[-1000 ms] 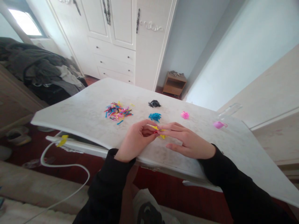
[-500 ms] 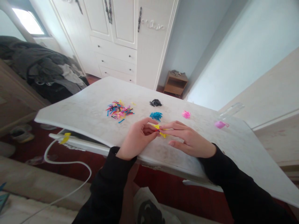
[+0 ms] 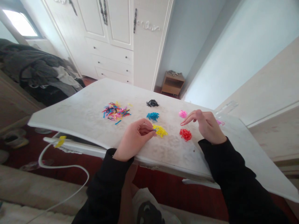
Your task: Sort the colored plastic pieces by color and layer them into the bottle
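My left hand point(image 3: 137, 137) is closed in a pinch just left of a pile of yellow rubber bands point(image 3: 161, 131). A small bluish rubber band point(image 3: 154, 129) shows at its fingertips; whether more are tucked in the palm is hidden. Over on the right, my right hand point(image 3: 206, 124) pinches a red rubber band point(image 3: 182, 124) above a pile of red rubber bands point(image 3: 186, 134). Blue rubber bands point(image 3: 153, 116), black ones point(image 3: 152, 103) and pink ones point(image 3: 182, 114) lie in separate small heaps. A mixed-colour heap of bands point(image 3: 116, 111) spreads to the left.
The white table point(image 3: 77, 115) has a front edge close to my body. At its right side lie a clear plastic piece point(image 3: 227, 107) and a pink item point(image 3: 220, 122), partly behind my right hand. A white cable point(image 3: 70, 166) hangs at the left front. A wardrobe point(image 3: 112, 62) stands behind.
My right hand has moved away from my left hand to the right, carrying a red band. The red pile it covered now shows. My left hand has stayed near the yellow pile.
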The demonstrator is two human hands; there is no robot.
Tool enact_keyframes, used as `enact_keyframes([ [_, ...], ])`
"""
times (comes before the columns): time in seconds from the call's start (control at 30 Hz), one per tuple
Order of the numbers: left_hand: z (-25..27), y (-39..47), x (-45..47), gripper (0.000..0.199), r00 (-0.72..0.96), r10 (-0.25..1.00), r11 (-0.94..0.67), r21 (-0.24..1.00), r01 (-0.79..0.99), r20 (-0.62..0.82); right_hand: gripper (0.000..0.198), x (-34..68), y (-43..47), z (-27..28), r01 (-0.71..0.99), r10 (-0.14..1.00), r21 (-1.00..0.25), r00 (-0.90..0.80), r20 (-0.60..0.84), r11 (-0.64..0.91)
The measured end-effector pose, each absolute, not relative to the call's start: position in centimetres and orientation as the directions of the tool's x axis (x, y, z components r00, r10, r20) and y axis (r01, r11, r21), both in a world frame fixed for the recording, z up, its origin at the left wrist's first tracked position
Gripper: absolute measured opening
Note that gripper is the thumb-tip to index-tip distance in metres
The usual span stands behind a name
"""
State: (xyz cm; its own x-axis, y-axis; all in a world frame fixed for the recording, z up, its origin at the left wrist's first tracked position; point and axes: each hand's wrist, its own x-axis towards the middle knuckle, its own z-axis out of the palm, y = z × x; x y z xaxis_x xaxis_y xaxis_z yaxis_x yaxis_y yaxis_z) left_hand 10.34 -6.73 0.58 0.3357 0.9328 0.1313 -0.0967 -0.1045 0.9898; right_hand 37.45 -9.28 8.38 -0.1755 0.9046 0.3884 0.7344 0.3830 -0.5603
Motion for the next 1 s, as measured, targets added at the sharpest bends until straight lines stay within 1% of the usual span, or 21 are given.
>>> enact_keyframes([
  [0.07, 0.7, -6.8, 10.3, 0.025, 0.330, 0.935, -0.107, 0.991, -0.085, 0.129, 0.085, 38.7, -9.0, 8.3, 0.800, 0.943, -0.531, -0.123, 0.310, 0.279],
  [0.13, 0.7, -6.9, 10.3, 0.024, 0.333, 0.934, -0.110, 0.990, -0.084, 0.132, 0.088, 39.4, -8.7, 8.2, 0.842, 0.961, -0.493, -0.101, 0.256, 0.220],
  [0.33, 0.9, -6.9, 10.3, 0.022, 0.337, 0.932, -0.117, 0.991, -0.072, 0.135, 0.093, 39.5, -8.6, 8.2, 0.887, 0.982, -0.433, -0.099, 0.162, 0.161],
  [0.47, 0.9, -6.9, 10.2, 0.023, 0.337, 0.932, -0.110, 0.990, -0.085, 0.132, 0.090, 39.3, -8.7, 8.1, 0.880, 0.990, -0.455, -0.107, 0.094, 0.138],
  [0.6, 0.8, -6.9, 10.2, 0.023, 0.338, 0.933, -0.094, 0.991, -0.099, 0.122, 0.089, 39.3, -8.5, 7.9, 0.896, 0.994, -0.431, -0.083, 0.077, 0.108],
  [0.73, 0.7, -6.9, 10.2, 0.023, 0.335, 0.933, -0.104, 0.989, -0.101, 0.133, 0.091, 39.2, -8.5, 7.8, 0.913, 0.992, -0.389, -0.104, 0.069, 0.122],
  [0.8, 0.7, -6.8, 10.3, 0.024, 0.333, 0.933, -0.112, 0.989, -0.092, 0.137, 0.091, 39.1, -8.6, 7.9, 0.917, 0.990, -0.378, -0.095, 0.105, 0.128],
  [0.9, 0.6, -6.7, 10.3, 0.026, 0.327, 0.934, -0.128, 0.989, -0.074, 0.145, 0.089, 38.7, -8.8, 8.1, 0.905, 0.982, -0.403, -0.071, 0.176, 0.138],
  [1.0, 0.6, -6.6, 10.2, 0.027, 0.293, 0.946, -0.129, 0.990, -0.055, 0.140, 0.089, 38.4, -9.0, 8.2, 0.887, 0.977, -0.433, -0.083, 0.197, 0.162],
])
